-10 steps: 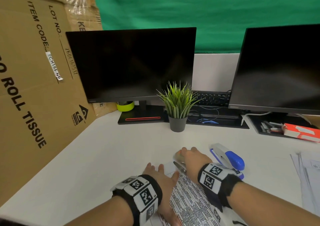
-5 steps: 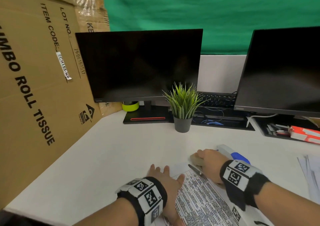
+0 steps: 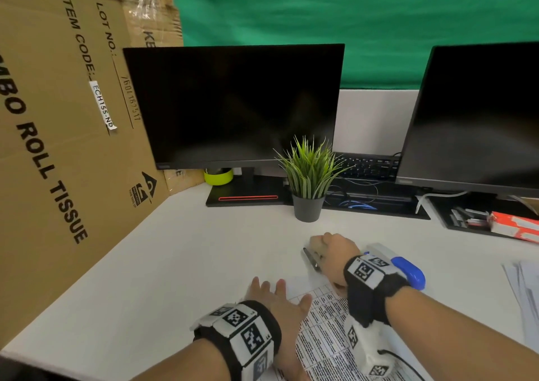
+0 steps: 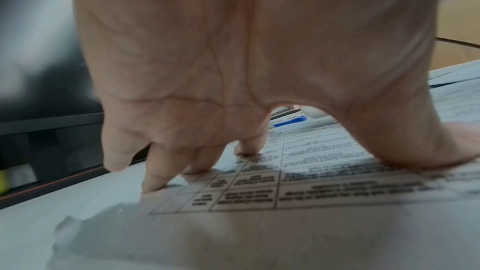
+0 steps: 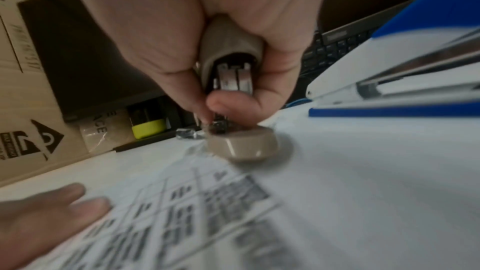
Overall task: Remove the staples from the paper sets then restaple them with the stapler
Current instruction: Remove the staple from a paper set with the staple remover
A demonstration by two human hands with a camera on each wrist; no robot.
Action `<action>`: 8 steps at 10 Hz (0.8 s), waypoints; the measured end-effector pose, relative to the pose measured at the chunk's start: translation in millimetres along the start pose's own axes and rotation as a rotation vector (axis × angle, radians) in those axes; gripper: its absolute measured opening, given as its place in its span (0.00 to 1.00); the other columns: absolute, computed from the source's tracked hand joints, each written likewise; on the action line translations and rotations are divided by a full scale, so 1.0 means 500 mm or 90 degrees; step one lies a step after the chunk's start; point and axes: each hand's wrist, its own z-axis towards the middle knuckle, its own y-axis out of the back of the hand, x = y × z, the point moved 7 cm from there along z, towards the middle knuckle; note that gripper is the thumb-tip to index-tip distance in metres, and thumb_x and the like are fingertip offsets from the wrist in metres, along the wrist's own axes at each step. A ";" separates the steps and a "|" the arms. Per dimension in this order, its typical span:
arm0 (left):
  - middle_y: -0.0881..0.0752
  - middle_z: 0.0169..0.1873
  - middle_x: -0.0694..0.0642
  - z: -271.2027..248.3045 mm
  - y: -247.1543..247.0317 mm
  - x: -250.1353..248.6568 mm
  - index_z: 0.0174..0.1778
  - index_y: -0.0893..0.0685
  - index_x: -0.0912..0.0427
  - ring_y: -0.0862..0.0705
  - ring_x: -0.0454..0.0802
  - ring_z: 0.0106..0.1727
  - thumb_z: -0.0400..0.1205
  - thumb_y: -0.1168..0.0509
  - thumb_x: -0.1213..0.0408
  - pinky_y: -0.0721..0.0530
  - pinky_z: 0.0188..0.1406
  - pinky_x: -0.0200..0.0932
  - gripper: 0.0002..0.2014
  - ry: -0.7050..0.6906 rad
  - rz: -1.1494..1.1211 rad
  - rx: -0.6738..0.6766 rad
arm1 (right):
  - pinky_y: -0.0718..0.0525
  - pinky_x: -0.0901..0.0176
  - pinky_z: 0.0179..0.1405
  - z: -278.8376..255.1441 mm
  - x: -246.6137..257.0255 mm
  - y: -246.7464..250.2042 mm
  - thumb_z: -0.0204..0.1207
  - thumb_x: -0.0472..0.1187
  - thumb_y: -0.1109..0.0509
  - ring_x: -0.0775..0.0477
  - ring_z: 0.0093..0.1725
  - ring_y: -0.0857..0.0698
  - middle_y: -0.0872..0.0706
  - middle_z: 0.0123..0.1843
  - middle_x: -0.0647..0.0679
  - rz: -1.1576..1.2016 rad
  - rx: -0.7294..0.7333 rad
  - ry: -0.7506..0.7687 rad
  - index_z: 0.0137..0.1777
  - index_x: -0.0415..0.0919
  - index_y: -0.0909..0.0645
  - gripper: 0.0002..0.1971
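A printed paper set point(image 3: 323, 322) lies on the white desk point(image 3: 180, 264). My left hand point(image 3: 274, 296) rests flat on the paper's left part, fingers point(image 4: 182, 151) spread and pressing the paper set point(image 4: 298, 171) down. My right hand point(image 3: 329, 252) grips a beige staple remover point(image 3: 316, 245) and holds it at the paper's far corner. In the right wrist view the staple remover point(image 5: 228, 52) sits between thumb and fingers, its metal jaws pointing down at the sheet point(image 5: 207, 213). A blue and white stapler point(image 3: 408, 272) lies just right of that hand, partly hidden by the wrist.
A potted plant point(image 3: 309, 182) stands behind the hands, with two dark monitors point(image 3: 233, 106) point(image 3: 478, 118) further back. A big cardboard box point(image 3: 58, 147) walls off the left side. More papers point(image 3: 525, 287) lie at the right edge, and a red and white box point(image 3: 516, 226) beyond them.
My right hand with the staple remover has shifted slightly over the paper's far corner and now hides more of the stapler. The left hand stays flat on the paper.
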 end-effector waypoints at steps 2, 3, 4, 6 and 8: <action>0.54 0.85 0.65 0.033 -0.012 0.007 0.85 0.62 0.48 0.50 0.67 0.84 0.82 0.43 0.37 0.57 0.81 0.68 0.44 0.052 -0.040 0.028 | 0.21 0.60 0.62 -0.060 -0.076 0.014 0.80 0.35 0.38 0.48 0.57 0.19 0.18 0.60 0.48 -0.044 0.042 0.026 0.69 0.46 0.28 0.18; 0.51 0.85 0.63 0.036 -0.010 0.009 0.86 0.59 0.49 0.50 0.63 0.85 0.84 0.48 0.37 0.58 0.82 0.66 0.40 0.064 -0.021 0.018 | 0.20 0.64 0.56 -0.079 -0.090 -0.001 0.80 0.33 0.38 0.51 0.53 0.18 0.18 0.57 0.51 -0.067 0.062 0.033 0.70 0.47 0.30 0.20; 0.49 0.83 0.67 0.016 -0.003 -0.005 0.85 0.53 0.48 0.49 0.73 0.82 0.81 0.33 0.50 0.52 0.78 0.76 0.42 -0.005 -0.026 0.003 | 0.24 0.66 0.44 -0.074 -0.085 -0.003 0.78 0.32 0.39 0.54 0.41 0.21 0.23 0.43 0.55 -0.078 0.046 0.027 0.70 0.48 0.30 0.21; 0.49 0.83 0.69 0.000 0.007 -0.012 0.85 0.53 0.49 0.49 0.76 0.81 0.80 0.31 0.52 0.50 0.76 0.78 0.44 -0.032 -0.008 0.001 | 0.20 0.61 0.52 -0.054 -0.072 -0.008 0.78 0.33 0.37 0.47 0.49 0.19 0.21 0.51 0.49 -0.038 0.043 -0.001 0.70 0.45 0.29 0.21; 0.50 0.83 0.69 -0.007 0.012 -0.008 0.86 0.55 0.52 0.52 0.75 0.82 0.82 0.33 0.52 0.56 0.77 0.77 0.43 -0.023 -0.016 0.006 | 0.20 0.56 0.59 -0.011 -0.049 -0.012 0.76 0.34 0.34 0.44 0.59 0.20 0.21 0.63 0.43 0.026 0.019 -0.075 0.68 0.42 0.29 0.21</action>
